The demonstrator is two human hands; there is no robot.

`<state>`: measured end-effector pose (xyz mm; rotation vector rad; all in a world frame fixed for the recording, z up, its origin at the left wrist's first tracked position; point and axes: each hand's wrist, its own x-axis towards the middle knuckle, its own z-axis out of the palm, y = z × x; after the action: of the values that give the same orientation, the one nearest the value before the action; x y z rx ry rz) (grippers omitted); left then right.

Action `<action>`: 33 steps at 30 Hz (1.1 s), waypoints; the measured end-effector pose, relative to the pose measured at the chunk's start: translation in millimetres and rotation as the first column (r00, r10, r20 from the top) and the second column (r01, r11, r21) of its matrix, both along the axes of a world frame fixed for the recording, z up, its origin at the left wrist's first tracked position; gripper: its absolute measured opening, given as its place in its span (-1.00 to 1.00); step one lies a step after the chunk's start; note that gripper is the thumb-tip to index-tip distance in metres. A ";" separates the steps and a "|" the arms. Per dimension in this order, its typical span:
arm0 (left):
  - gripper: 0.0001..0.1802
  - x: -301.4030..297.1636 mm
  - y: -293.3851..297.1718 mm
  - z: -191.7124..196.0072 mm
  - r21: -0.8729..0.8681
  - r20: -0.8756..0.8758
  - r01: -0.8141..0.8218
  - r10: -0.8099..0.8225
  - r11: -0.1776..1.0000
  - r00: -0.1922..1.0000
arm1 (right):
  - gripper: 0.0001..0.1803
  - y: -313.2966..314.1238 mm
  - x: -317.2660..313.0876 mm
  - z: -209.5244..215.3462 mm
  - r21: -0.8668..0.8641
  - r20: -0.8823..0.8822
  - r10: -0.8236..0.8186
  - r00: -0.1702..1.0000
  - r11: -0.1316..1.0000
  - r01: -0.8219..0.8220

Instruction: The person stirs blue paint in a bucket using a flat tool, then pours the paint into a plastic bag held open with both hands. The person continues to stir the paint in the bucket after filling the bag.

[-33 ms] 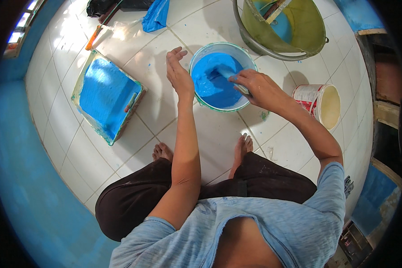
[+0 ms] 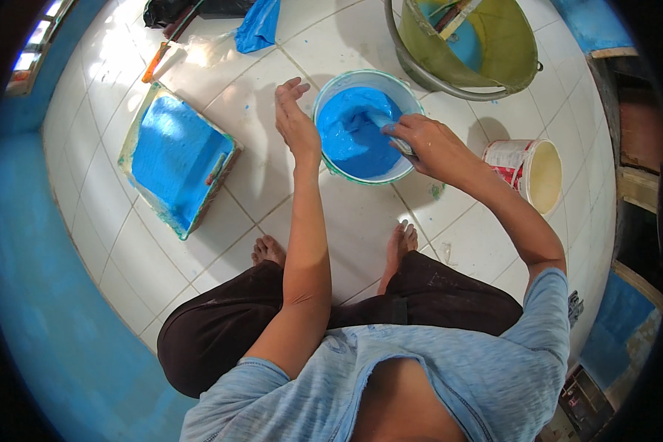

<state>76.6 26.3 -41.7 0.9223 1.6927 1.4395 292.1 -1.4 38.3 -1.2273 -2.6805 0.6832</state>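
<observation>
Between my feet and the far bucket, a white pail point(image 2: 402, 90) with a greenish rim holds bright blue paint point(image 2: 357, 155). My right hand point(image 2: 431, 145) is closed around a flat, paint-coated stirring tool point(image 2: 379, 118) over the pail's right side. The tool's far end dips into the paint, so its exact kind is hidden. At the pail's left rim, my left hand point(image 2: 297, 125) is raised with fingers stretched out and nothing in it. Whether it touches the rim I cannot tell.
A paint tray point(image 2: 173, 151) coated in blue lies at left, an orange-handled tool point(image 2: 155, 63) beyond it. A large olive bucket point(image 2: 508, 55) stands far right. A white-and-red tub point(image 2: 506, 157) lies on its side at right. A blue plastic bag point(image 2: 255, 28) is at the back.
My right hand and the stirring tool have shifted slightly to the right in the pail, and the paint's surface swirls differently. My left hand is almost still.
</observation>
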 end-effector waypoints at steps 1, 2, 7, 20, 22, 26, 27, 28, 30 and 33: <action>-0.33 -0.6 -0.2 -0.1 0.000 -0.006 0.004 -0.004 1.000 1.000 | -0.72 -0.3 -0.2 8.7 -0.041 0.048 -0.015 0.999 0.999 0.017; -0.33 -1.4 -0.3 -0.3 -0.004 -0.009 0.001 -0.001 1.000 1.000 | -0.73 0.2 -0.1 16.0 -0.081 0.096 -0.027 0.995 0.996 0.035; -0.34 -0.5 -0.7 2.8 -0.011 0.005 -0.006 0.006 1.000 1.000 | -0.77 -1.1 -0.9 29.2 -0.399 -0.092 0.002 0.996 0.916 -0.038; -0.33 -0.8 0.2 0.7 -0.015 -0.015 -0.009 0.009 1.000 1.000 | -0.70 -2.4 -1.1 21.1 -0.109 0.117 -0.042 0.992 0.992 0.054; -0.33 -1.7 0.0 -0.1 -0.013 -0.014 -0.010 0.009 1.000 1.000 | -0.71 1.6 1.5 29.3 -0.260 0.058 0.015 0.998 0.966 0.001; -0.33 0.2 0.2 0.8 -0.004 0.006 -0.005 0.005 1.000 1.000 | -0.70 -4.6 -4.6 22.4 -0.421 -0.193 0.007 0.981 0.903 -0.089; -0.33 -0.1 0.3 0.6 0.000 0.005 -0.004 0.004 1.000 1.000 | -0.69 -6.7 -6.8 16.5 -0.360 -0.197 0.021 0.980 0.929 -0.092; -0.33 0.3 0.3 0.3 0.004 0.004 -0.003 0.003 1.000 1.000 | -0.69 -9.2 -8.8 9.4 -0.296 -0.200 0.036 0.979 0.950 -0.095; -0.33 0.8 0.9 -0.3 0.002 0.006 -0.003 0.003 1.000 1.000 | -0.68 -9.2 -8.8 2.4 -0.166 -0.165 0.046 0.985 0.983 -0.074; -0.33 -0.2 -0.6 2.0 -0.006 0.002 0.000 0.000 1.000 1.000 | -0.70 -3.1 -1.8 -0.4 -0.026 -0.048 0.009 0.999 1.000 -0.010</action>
<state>76.4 25.7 -39.8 0.9164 1.6949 1.4341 290.3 -4.5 37.8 -1.1892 -2.6487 0.7420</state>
